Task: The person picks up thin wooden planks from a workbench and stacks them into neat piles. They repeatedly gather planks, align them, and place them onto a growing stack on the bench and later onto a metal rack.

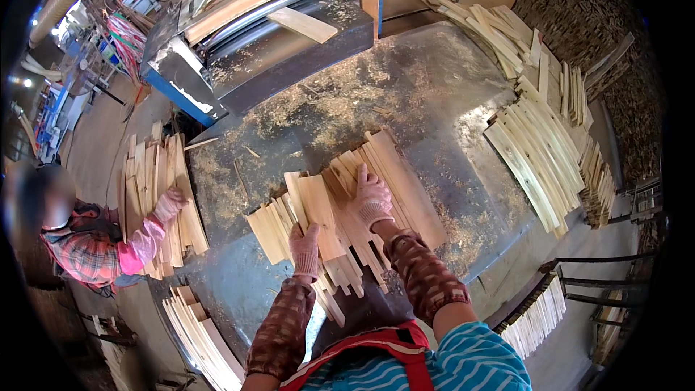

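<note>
Both my hands wear pinkish knit gloves and work over a row of light wooden boards lying side by side on a metal table. My left hand is closed at the near left, its thumb and fingers around the edge of a wooden board that lies tilted over its neighbours. Over the middle of the row, my right hand rests on the boards with its index finger stretched forward; its other fingers are partly hidden. The near ends of the boards are uneven.
A planing machine with a single board on its bed stands ahead. Sawdust covers much of the table. Stacked slats lie at the right. To the left, a co-worker's gloved hand touches another board pile.
</note>
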Demonstrator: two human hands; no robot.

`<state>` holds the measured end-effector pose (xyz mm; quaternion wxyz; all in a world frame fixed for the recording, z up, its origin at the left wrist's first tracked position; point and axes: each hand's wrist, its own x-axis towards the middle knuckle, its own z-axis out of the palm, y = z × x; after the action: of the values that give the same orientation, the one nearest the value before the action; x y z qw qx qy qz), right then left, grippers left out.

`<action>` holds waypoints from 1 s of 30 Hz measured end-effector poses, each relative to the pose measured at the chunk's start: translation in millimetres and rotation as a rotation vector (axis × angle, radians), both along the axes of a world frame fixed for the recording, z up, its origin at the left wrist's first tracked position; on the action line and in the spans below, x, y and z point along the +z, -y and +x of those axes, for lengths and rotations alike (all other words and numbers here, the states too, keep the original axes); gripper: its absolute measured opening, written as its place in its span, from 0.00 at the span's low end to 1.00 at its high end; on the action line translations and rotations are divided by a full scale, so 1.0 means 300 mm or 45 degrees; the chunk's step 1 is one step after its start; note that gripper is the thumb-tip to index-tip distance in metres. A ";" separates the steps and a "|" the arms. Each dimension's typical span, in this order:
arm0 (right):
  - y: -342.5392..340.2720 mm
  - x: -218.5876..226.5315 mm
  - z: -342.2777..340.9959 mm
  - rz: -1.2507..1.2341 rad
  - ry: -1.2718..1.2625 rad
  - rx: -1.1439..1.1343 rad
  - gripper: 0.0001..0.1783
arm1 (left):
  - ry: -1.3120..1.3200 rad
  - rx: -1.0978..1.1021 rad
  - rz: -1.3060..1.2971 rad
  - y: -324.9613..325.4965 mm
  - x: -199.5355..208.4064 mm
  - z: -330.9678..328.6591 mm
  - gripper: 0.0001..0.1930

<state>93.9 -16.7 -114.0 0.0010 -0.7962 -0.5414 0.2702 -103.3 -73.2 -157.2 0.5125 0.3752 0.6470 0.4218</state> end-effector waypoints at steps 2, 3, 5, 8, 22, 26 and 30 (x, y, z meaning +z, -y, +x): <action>0.057 -0.022 -0.003 0.129 -0.349 -0.173 0.51 | -0.074 -0.081 0.028 0.035 -0.019 0.000 0.15; 0.105 -0.072 0.037 0.135 -0.677 -0.261 0.50 | -0.149 -0.137 0.017 0.057 0.045 0.052 0.16; 0.222 -0.017 -0.062 0.301 -1.270 -0.239 0.47 | -0.116 -0.084 0.063 0.130 -0.087 -0.012 0.22; 0.378 -0.048 -0.055 0.297 0.032 0.117 0.51 | -0.117 -0.315 -0.038 0.256 0.010 0.099 0.20; 0.452 0.105 -0.032 0.151 -0.568 -0.375 0.48 | -0.498 -0.396 0.287 0.403 -0.022 -0.099 0.13; 0.641 0.162 0.176 0.338 -0.755 -0.522 0.55 | -0.019 -0.126 0.194 0.532 -0.210 -0.332 0.09; 0.768 -0.075 0.659 0.970 -0.691 -0.541 0.46 | 0.162 0.303 0.026 0.692 -0.415 -0.531 0.13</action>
<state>291.7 -247.1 -136.6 0.4866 -0.7329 -0.4077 0.2446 -262.6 -280.9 -281.6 0.4951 0.2735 0.6486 0.5093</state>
